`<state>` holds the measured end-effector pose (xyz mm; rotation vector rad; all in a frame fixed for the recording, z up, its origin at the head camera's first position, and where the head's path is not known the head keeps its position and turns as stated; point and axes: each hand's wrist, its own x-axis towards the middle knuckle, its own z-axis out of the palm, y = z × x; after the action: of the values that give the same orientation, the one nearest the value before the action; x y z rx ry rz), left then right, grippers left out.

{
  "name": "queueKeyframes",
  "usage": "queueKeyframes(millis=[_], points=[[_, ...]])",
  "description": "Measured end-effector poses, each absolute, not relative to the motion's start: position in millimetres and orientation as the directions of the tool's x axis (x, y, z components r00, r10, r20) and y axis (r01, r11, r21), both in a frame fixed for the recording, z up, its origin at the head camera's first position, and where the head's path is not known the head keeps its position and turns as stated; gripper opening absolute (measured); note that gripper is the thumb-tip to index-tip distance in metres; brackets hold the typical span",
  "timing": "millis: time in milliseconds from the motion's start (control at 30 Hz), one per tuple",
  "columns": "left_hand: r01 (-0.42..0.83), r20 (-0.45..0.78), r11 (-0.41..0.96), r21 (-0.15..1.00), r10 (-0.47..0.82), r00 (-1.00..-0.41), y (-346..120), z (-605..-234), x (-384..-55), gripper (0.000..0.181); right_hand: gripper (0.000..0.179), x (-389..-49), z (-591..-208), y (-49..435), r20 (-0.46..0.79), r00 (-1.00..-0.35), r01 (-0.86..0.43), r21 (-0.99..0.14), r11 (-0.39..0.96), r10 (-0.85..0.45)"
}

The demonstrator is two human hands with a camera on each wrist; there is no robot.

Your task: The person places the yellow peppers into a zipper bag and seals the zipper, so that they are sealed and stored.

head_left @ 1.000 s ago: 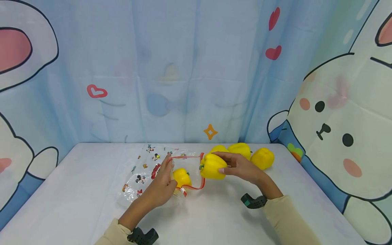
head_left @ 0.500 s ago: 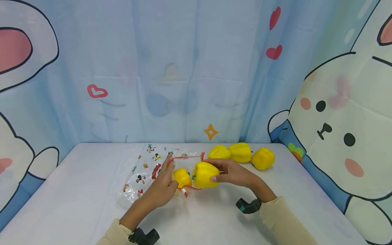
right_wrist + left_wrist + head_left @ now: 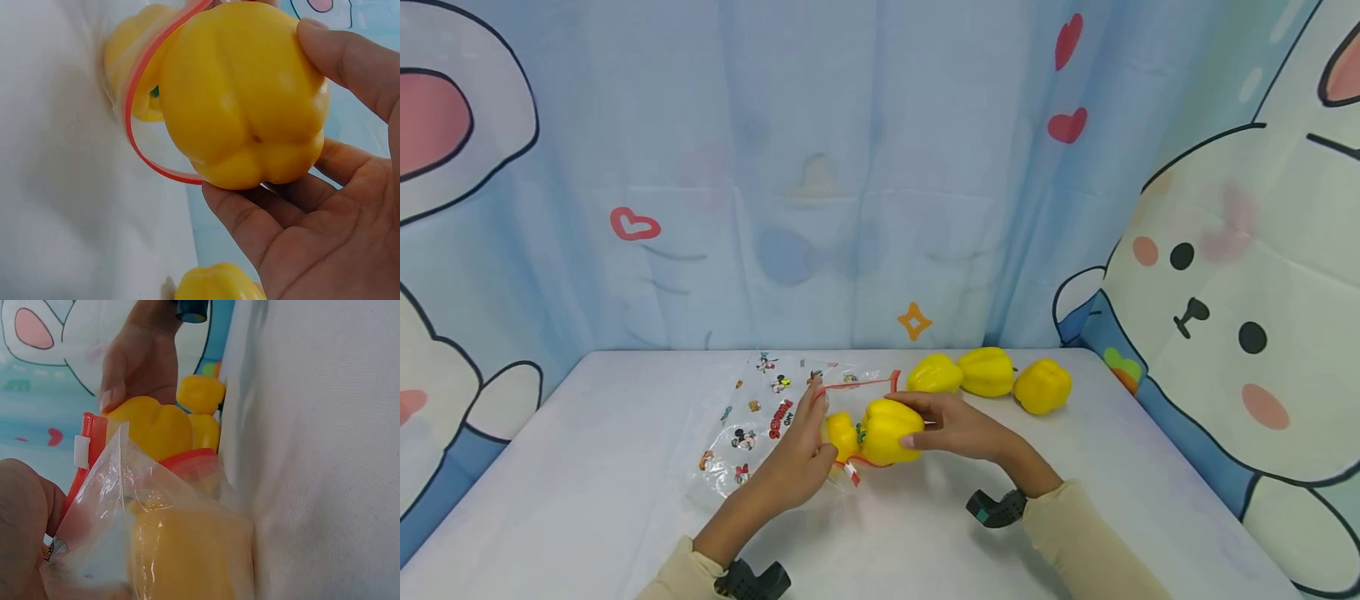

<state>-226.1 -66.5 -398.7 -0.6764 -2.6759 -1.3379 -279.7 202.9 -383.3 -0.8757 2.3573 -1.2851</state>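
Note:
My right hand (image 3: 958,425) grips a yellow bell pepper (image 3: 244,94) between thumb and fingers, stem end pointing left, at the red-edged mouth of a clear zip bag (image 3: 730,454). The red rim (image 3: 132,94) curves round the pepper's far side in the right wrist view. My left hand (image 3: 797,454) holds the bag's mouth apart, its fingers along the rim; a white slider (image 3: 81,451) sits on the red strip. Inside the bag lies another yellow bell pepper (image 3: 181,556), seen through the plastic, its green stem close to the held pepper.
Farther back on the white table (image 3: 587,467) stand a yellow pepper (image 3: 935,373), a second pepper (image 3: 987,372) beside it, and a third pepper (image 3: 1042,387) to the right. A blue cartoon curtain (image 3: 805,167) hangs behind the table's back edge.
My right hand has brought its pepper left and slightly down, from right of the bag into its mouth beside the pepper inside. The left hand stays almost still.

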Motion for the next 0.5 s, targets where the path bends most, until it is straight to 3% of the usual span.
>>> queueKeyframes(millis=[333,500], points=[[0.442,0.288,0.519,0.731,0.352,-0.891,-67,-398,-226,0.069,0.062,-279,-387,187,0.054,-0.739,-0.377,-0.859,0.346,-0.672],[0.441,0.288,0.517,0.733,0.352,-0.891,-67,-399,-226,0.069,0.063,-280,-392,179,0.075,-0.761,-0.38,-0.856,0.35,-0.644]])
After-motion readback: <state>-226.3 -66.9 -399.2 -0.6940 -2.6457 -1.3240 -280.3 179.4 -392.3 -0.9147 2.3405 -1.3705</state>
